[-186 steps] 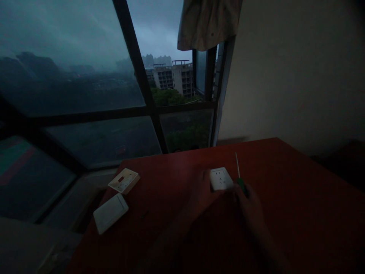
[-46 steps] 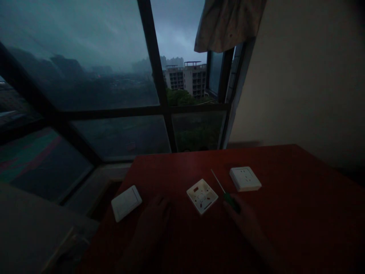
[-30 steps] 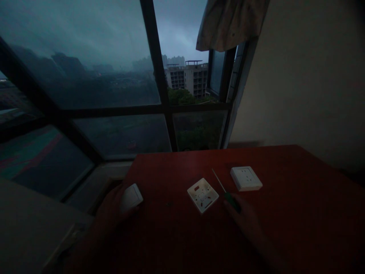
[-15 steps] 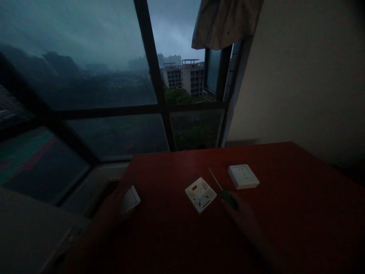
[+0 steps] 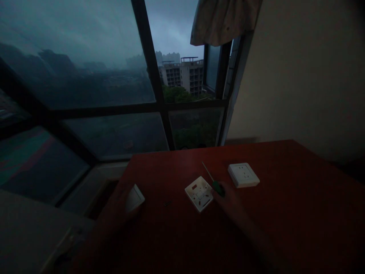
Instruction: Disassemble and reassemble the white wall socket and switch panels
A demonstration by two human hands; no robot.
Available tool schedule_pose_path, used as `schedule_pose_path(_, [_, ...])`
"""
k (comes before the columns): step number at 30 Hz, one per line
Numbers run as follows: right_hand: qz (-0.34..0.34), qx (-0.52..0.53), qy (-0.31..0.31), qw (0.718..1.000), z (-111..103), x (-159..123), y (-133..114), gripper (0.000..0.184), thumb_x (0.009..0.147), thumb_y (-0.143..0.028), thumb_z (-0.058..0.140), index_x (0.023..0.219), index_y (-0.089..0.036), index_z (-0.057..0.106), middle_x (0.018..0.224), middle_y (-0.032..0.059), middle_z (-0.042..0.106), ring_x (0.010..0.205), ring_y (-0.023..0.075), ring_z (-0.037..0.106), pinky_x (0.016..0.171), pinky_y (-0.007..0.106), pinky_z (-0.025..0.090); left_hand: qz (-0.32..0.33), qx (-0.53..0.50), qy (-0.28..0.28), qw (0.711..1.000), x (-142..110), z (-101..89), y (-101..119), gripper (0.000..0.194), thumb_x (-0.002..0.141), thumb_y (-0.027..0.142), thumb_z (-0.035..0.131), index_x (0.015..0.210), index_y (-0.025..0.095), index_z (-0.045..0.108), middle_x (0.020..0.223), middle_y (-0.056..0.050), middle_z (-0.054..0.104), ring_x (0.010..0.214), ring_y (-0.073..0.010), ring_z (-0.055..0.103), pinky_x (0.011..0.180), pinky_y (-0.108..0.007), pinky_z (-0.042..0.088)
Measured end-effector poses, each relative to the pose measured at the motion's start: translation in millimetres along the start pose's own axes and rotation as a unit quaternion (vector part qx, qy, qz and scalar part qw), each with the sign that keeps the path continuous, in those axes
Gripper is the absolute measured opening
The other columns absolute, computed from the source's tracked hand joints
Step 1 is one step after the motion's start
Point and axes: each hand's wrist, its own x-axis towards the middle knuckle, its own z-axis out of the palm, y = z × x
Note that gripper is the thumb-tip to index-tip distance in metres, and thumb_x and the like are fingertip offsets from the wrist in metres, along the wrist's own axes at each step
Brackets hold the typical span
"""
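My left hand (image 5: 121, 207) is closed around a white wall switch panel (image 5: 134, 198) at the left part of the table; the fingers hide its left side. In my right hand (image 5: 228, 201) is a screwdriver with a green handle (image 5: 218, 188), its thin shaft (image 5: 208, 172) pointing up and to the left. Just left of that hand lies an open white square mounting box (image 5: 199, 195), its hollow side up with slots and holes showing. The right fingers overlap the box's right corner; whether they touch it I cannot tell. Small dark bits, probably screws (image 5: 167, 203), lie between the panel and the box.
A white socket (image 5: 243, 176) on its box sits to the right, beyond my right hand. The red-brown table (image 5: 288, 171) reaches to a window (image 5: 114, 133) at the back and left. A plain wall (image 5: 296, 83) rises on the right. The room is dim.
My right hand has moved left with the screwdriver, closer to the mounting box. My left hand has shifted slightly right with the switch panel.
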Motion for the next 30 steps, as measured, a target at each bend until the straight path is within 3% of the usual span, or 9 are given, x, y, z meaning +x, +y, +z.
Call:
schedule_pose_path(6, [-0.003,-0.002,-0.015,1.0,-1,-4,5,0.016,0.08,-0.033,0.051,0.088,-0.021,0.06,0.086,0.0048,0.069,0.079,0.0221,0.064,0.07,0.031,0.048,0.003,0.022,-0.005,1.0,1,-3.2,19,0.073,0.074,0.043,0.063,0.137,0.019,0.036,0.143,-0.012,0.043,0.136,-0.0358,0.032,0.112,-0.047,0.028])
schedule_pose_path(10, [-0.001,-0.007,-0.002,1.0,-2,-4,2,0.017,0.08,-0.034,0.05,0.085,-0.021,0.059,0.083,0.0047,0.068,0.078,0.0224,0.064,0.069,0.031,0.048,-0.022,0.032,-0.029,0.999,0,-8.9,45,0.075,0.076,0.047,0.062,0.138,0.014,0.037,0.141,-0.016,0.043,0.132,-0.0379,0.037,0.108,-0.048,0.032])
schedule_pose_path(15, [0.004,-0.011,0.017,1.0,-1,0,3,0.02,0.079,-0.037,0.051,0.085,-0.021,0.06,0.081,0.0044,0.068,0.075,0.0223,0.064,0.066,0.031,0.047,-0.003,-0.041,-0.083,0.996,-8,-10.9,106,0.078,0.072,0.043,0.065,0.141,0.024,0.035,0.138,-0.012,0.048,0.123,-0.033,0.047,0.1,-0.045,0.039])
schedule_pose_path(18, [0.0,-0.01,0.025,1.0,-3,0,2,0.022,0.08,-0.038,0.051,0.087,-0.02,0.061,0.082,0.0048,0.069,0.077,0.0224,0.064,0.068,0.031,0.048,0.01,-0.072,-0.136,0.988,-12,-11.3,149,0.079,0.067,0.037,0.068,0.139,0.024,0.04,0.136,-0.011,0.05,0.121,-0.0321,0.048,0.1,-0.044,0.039])
schedule_pose_path(21, [-0.005,-0.012,0.037,0.999,-8,-8,-1,0.028,0.082,-0.04,0.049,0.094,-0.018,0.062,0.092,0.0083,0.069,0.085,0.0238,0.064,0.076,0.033,0.049,0.005,-0.081,-0.157,0.984,-16,-6.0,178,0.078,0.067,0.036,0.068,0.139,0.022,0.041,0.133,-0.013,0.052,0.12,-0.0327,0.048,0.1,-0.044,0.038])
schedule_pose_path(25, [-0.007,-0.015,0.033,0.999,-21,-36,-3,0.032,0.084,-0.044,0.049,0.099,-0.02,0.065,0.102,0.0102,0.07,0.093,0.0249,0.065,0.082,0.035,0.05,-0.007,-0.073,-0.147,0.986,-26,12.4,189,0.076,0.069,0.037,0.067,0.139,0.021,0.041,0.134,-0.015,0.05,0.122,-0.035,0.046,0.1,-0.048,0.038])
schedule_pose_path(30, [0.024,-0.047,-0.022,0.998,-36,-93,14,0.039,0.083,-0.046,0.051,0.109,-0.023,0.069,0.116,0.0096,0.069,0.105,0.0274,0.064,0.093,0.039,0.05,-0.01,-0.082,-0.094,0.992,-36,32.0,187,0.072,0.075,0.041,0.063,0.14,0.02,0.039,0.139,-0.015,0.046,0.127,-0.0357,0.041,0.104,-0.051,0.035])
